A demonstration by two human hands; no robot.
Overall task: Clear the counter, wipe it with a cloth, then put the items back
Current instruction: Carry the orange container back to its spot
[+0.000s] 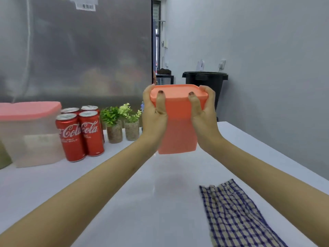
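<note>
The fridge (80, 50) fills the space behind and to the left of the fingers, its steel door well beyond them. The white counter (142, 202) spreads below the fingers and back toward the person. Far left of the fingers, on the counter, stands a clear box (32, 136) with a pink lid. Below and to the right of the fingers, nearer the person, a checked cloth (235, 216) lies flat and a little rumpled on the counter. A black bin (204, 81) stands on the floor behind the right fingers, past the counter's far edge.

The orange tub (178, 125), lid on, sits upright between the two hands, its base raised off the counter with a faint reflection beneath it. Four red cans (81, 136) stand packed together left of the fingers, just beside the box. Two small plants (121, 122) in gravel-filled pots stand just left of the left wrist, between it and the cans.

The left hand (153, 111) grips the tub's left side, with its thumb (161, 100) laid up onto the lid's front edge. The right hand (204, 107) grips the right side the same way, its fingers wrapped around the far corner of the lid.
</note>
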